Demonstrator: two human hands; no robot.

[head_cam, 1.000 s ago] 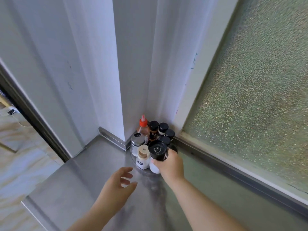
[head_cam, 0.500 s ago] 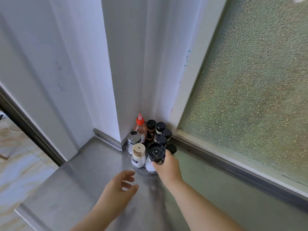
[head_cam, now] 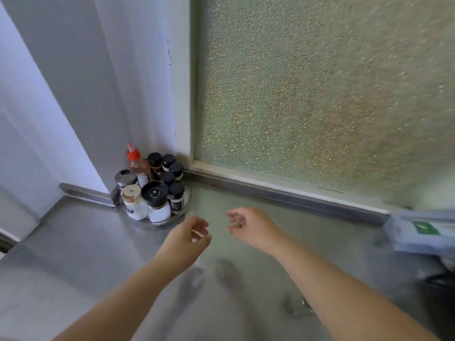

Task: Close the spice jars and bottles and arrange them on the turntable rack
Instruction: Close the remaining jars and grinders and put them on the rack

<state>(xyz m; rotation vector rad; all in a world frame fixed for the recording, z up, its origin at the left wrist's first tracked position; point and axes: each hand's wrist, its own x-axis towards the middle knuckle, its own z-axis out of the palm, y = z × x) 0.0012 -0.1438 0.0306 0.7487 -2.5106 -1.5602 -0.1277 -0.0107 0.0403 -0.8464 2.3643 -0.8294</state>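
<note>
The clear turntable rack (head_cam: 185, 208) stands in the counter's back left corner, packed with capped containers. A red-capped sauce bottle (head_cam: 137, 161) and several black-capped jars (head_cam: 168, 160) fill its back. In front stand a steel shaker (head_cam: 125, 177), a beige-capped white bottle (head_cam: 134, 202) and a big black-topped grinder (head_cam: 157, 201). My left hand (head_cam: 186, 238) hovers over the counter just in front of the rack, fingers loosely curled, holding nothing. My right hand (head_cam: 248, 225) hangs beside it to the right, also loosely curled and empty.
The steel counter (head_cam: 73, 254) runs left to an edge. A white wall and a frosted window (head_cam: 320, 94) close off the back. A clear plastic box with a green label (head_cam: 424, 231) lies at the right edge, with a dark object (head_cam: 440, 299) below it.
My right hand has let go of the black-topped grinder, which now stands on the rack, and pulled back to the right. The view has swung right, showing the plastic box.
</note>
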